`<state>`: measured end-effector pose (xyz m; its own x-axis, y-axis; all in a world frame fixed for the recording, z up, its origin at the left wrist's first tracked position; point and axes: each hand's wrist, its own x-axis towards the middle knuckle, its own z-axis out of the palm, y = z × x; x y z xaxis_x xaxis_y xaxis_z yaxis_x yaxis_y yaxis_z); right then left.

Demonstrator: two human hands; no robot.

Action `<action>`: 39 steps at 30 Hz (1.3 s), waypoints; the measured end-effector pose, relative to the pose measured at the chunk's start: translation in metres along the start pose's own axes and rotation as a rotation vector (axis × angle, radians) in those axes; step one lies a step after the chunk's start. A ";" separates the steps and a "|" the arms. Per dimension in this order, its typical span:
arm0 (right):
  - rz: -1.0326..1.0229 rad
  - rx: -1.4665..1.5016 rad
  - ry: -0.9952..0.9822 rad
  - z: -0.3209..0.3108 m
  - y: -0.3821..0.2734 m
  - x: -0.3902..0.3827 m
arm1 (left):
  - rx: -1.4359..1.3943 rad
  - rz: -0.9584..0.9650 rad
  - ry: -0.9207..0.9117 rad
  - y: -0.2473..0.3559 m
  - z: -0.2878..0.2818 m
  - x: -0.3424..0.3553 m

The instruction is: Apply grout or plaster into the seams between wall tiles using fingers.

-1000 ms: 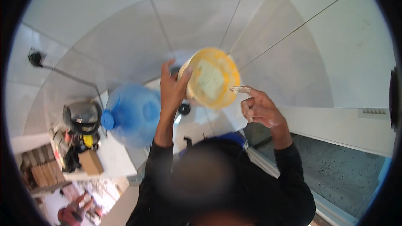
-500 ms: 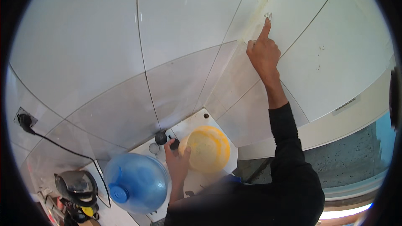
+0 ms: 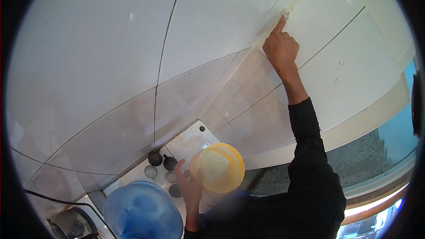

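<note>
I see the left hand (image 3: 190, 188), half-closed, grasping a round yellow plastic bucket (image 3: 240, 167) with pale paste (image 3: 217, 164), the right hand (image 3: 282, 51), folded except forefinger (image 3: 279, 27), touching white wall tiles (image 3: 307, 28).

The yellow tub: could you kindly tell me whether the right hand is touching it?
Apart: the head view shows the right hand up at the tiled wall, with tile visible between it and the yellow tub below.

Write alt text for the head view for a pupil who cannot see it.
A person's right hand rests one finger against a pale tiled wall while the left hand holds a yellow tub, a large blue bottle to its left.
</note>
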<state>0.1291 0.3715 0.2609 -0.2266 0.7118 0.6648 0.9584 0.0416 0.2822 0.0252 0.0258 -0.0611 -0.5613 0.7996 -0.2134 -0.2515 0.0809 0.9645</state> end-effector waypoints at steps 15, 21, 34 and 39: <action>-0.293 -0.586 -0.088 0.021 0.017 -0.016 | -0.051 -0.088 -0.022 0.006 -0.003 -0.003; -0.393 -0.398 -0.171 0.008 0.041 -0.057 | 0.001 -0.059 -0.031 0.002 0.000 -0.002; -0.048 0.164 0.016 -0.009 0.034 -0.006 | 0.219 -0.009 -0.083 0.009 0.004 -0.016; -0.027 0.121 -0.050 0.002 0.022 0.006 | 0.210 -0.051 -0.044 0.018 0.002 -0.022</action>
<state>0.1492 0.3776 0.2696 -0.2470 0.7429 0.6222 0.9666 0.1434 0.2125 0.0351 0.0109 -0.0386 -0.5162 0.8161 -0.2597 -0.1059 0.2401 0.9650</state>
